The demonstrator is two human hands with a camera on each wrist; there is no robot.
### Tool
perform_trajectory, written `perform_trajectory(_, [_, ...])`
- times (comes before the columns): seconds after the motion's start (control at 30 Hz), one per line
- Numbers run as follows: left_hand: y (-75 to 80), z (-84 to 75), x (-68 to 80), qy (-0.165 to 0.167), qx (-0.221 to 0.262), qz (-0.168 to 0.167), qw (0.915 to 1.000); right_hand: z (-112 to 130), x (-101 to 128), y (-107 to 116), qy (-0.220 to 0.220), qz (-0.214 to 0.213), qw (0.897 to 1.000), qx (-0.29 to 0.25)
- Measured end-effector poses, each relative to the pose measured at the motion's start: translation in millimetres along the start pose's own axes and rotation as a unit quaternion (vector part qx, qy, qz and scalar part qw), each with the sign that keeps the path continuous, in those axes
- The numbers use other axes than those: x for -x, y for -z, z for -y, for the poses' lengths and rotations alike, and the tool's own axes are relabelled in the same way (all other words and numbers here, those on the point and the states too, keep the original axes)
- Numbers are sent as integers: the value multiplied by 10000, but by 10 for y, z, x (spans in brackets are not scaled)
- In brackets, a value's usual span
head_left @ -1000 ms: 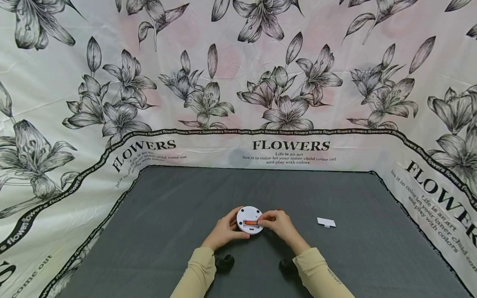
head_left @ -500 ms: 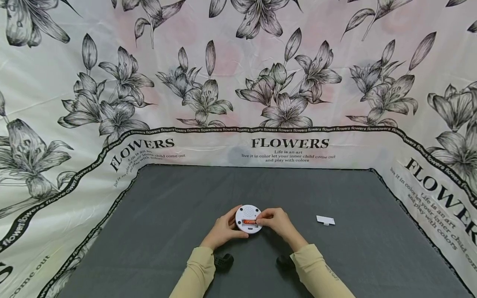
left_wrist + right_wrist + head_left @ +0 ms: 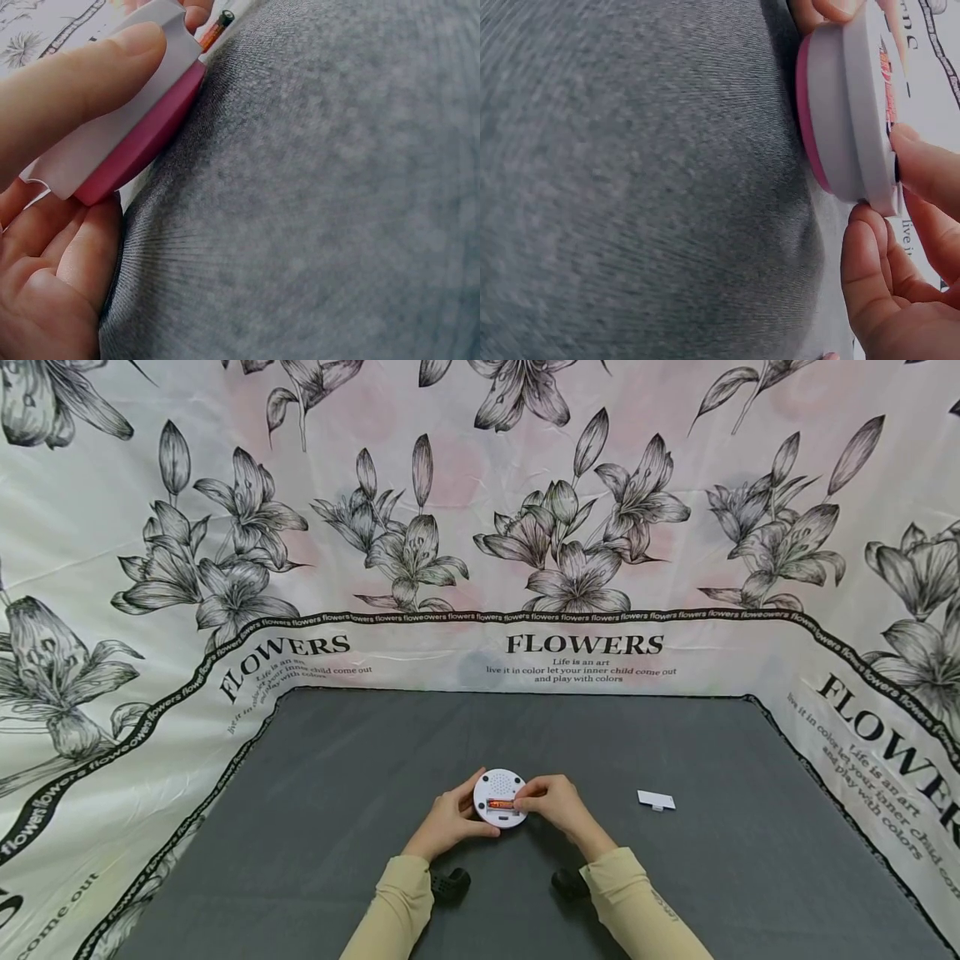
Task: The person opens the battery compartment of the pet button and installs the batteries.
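Head view: your left hand (image 3: 450, 820) clamped on the white disc (image 3: 501, 782) at 9 o'clock, right hand (image 3: 558, 807) pinching its rim at 3, grey cloth (image 3: 600, 739) running to its 12 o'clock edge, left wrist: disc at 11 o'clock, right wrist: battery (image 3: 887, 84) at 1 o'clock

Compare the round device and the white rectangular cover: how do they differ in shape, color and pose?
Shape: the round device is a thick disc; the white rectangular cover is a thin plate with a small tab.
Color: the round device has a pink layer; the white rectangular cover shows no pink.
Pose: the round device is held, an orange battery in its open slot; the white rectangular cover lies loose on gray cloth.
Shared: both show white surfaces.
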State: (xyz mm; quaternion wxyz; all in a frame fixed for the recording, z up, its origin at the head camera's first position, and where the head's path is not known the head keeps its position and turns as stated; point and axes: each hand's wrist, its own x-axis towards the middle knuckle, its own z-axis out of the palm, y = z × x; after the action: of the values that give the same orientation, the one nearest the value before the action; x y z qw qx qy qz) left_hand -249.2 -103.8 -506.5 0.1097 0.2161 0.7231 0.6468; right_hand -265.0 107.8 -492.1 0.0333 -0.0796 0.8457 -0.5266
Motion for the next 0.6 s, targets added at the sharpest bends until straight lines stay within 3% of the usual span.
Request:
perform_trajectory(0.47, [-8,-3,-5,20,22,-14,10000,78,-2,-27,-291,-221,9992,170])
perform_trajectory(0.6, [-2,67,-29,-9,25,-46,10000,88,13,-36,-258,-306,9991,155])
